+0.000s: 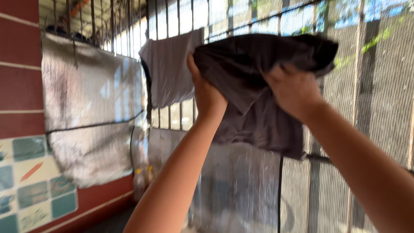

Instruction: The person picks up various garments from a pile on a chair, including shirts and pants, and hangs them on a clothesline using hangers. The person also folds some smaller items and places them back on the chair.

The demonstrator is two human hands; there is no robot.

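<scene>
Both arms are raised toward the grille (258,17). The left hand (208,92) and right hand (291,88) each clench the dark cloth (254,82), bunched between them. A grey cloth (168,71) hangs at ten o'clock. Patterned tiles (30,181) sit at eight o'clock.

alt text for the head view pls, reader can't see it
Two bare hands, the left hand and right hand, hold up a bunched dark grey cloth in front of a metal window grille. A pale grey cloth hangs on the grille to the left, with silvery sheeting covering its lower part, beside a red tiled wall.
</scene>
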